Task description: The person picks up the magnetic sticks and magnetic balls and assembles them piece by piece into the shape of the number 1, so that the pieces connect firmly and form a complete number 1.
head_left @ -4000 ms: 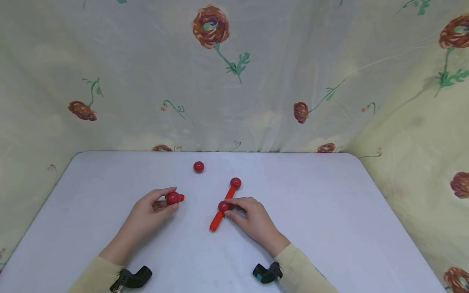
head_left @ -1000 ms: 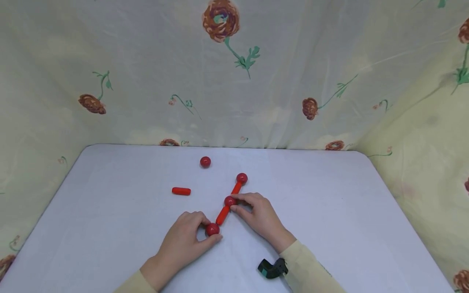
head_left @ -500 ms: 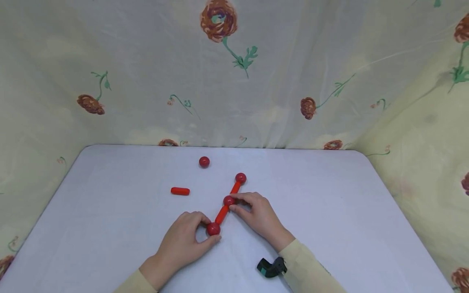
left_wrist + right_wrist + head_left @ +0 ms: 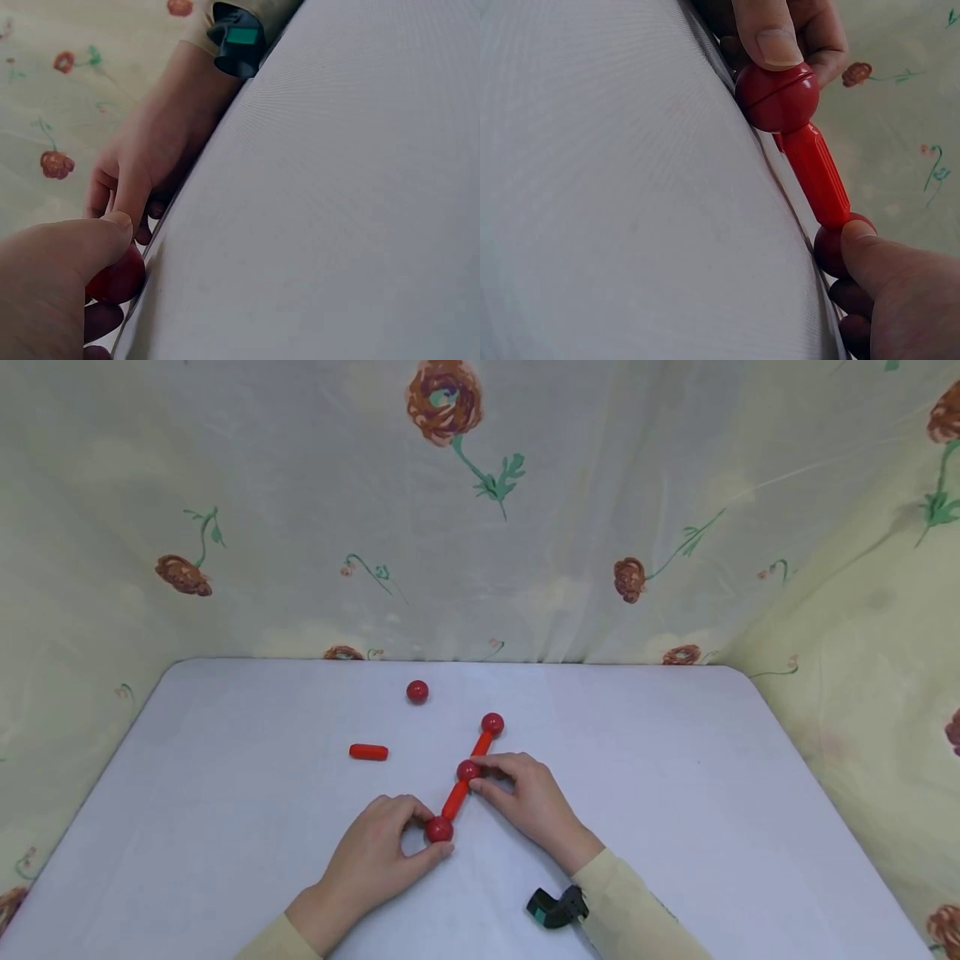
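Note:
On the white table lies a straight chain of dark red balls joined by bright red ridged rods. My left hand [image 4: 382,847] pinches the near-end ball [image 4: 439,829] between thumb and fingers. That ball touches the near rod [image 4: 454,800]; in the right wrist view the rod [image 4: 816,174] runs between the two held balls. My right hand [image 4: 528,802] pinches the middle ball [image 4: 468,771], partly covered by its fingertips. Beyond it the far rod [image 4: 482,743] leads to the far-end ball [image 4: 492,724], which no hand touches.
A loose red rod [image 4: 368,752] lies left of the chain. Behind it sits a loose red ball [image 4: 417,692]. Flowered cloth [image 4: 525,568] hangs behind and beside the table [image 4: 675,777]. A black wrist camera [image 4: 557,907] is on the right sleeve.
The left hand held a ball with a rod farther left; that rod now lies loose. The left hand brought the ball to the chain's near end. The right hand keeps hold of the middle ball.

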Tool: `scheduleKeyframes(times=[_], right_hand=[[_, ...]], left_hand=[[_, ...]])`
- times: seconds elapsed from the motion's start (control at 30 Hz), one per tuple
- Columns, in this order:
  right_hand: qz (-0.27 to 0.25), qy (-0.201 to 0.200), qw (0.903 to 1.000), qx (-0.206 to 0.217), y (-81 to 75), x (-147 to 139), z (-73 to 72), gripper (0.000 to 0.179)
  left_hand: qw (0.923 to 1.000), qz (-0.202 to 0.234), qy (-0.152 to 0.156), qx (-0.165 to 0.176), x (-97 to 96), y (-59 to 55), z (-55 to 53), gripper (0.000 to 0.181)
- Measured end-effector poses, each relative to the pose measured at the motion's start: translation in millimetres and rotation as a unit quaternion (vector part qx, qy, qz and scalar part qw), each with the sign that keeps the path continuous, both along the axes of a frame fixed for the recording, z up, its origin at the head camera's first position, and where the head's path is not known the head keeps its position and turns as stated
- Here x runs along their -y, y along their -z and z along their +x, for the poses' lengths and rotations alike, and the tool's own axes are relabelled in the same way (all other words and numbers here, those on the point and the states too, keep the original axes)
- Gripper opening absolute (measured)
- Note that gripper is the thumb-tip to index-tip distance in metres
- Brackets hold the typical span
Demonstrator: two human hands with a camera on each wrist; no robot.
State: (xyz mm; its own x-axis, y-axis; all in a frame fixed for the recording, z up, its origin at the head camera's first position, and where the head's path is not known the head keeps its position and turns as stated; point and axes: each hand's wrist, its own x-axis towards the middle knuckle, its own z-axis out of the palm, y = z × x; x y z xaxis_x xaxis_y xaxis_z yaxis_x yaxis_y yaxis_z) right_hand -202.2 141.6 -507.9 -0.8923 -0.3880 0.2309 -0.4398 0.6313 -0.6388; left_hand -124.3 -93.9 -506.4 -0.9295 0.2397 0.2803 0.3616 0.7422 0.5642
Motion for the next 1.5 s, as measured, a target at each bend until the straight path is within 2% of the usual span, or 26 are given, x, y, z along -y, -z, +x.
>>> scheduleKeyframes(times=[0.3, 0.57, 0.93, 1.3, 1.5], right_hand=[[0.0, 0.004, 1.0, 0.0, -1.7, 1.0, -2.1, 0.037], [0.004, 0.007, 0.9999, 0.011, -0.2, 0.6, 0.0, 0.037], [0.003, 0.002, 1.0, 0.005, 0.6, -0.1, -0.7, 0.036], [0.005, 0.003, 1.0, 0.002, 1.2, -0.7, -0.7, 0.038], [0.002, 0.01, 0.9999, -0.004, 2.3, -0.9, -1.4, 0.037]], left_hand=[[1.0, 0.003, -0.003, -0.003, 1.0, -1.4, -1.8, 0.039], [0.9999, 0.002, -0.007, 0.011, 0.1, -0.6, 0.2, 0.039], [0.9999, 0.014, -0.006, 0.006, 1.1, 1.2, 0.2, 0.038], [0.998, 0.014, -0.024, 0.057, 0.9, -3.6, -0.7, 0.044], [0.9954, 0.055, -0.025, 0.074, 3.0, -4.8, -1.4, 0.044]])
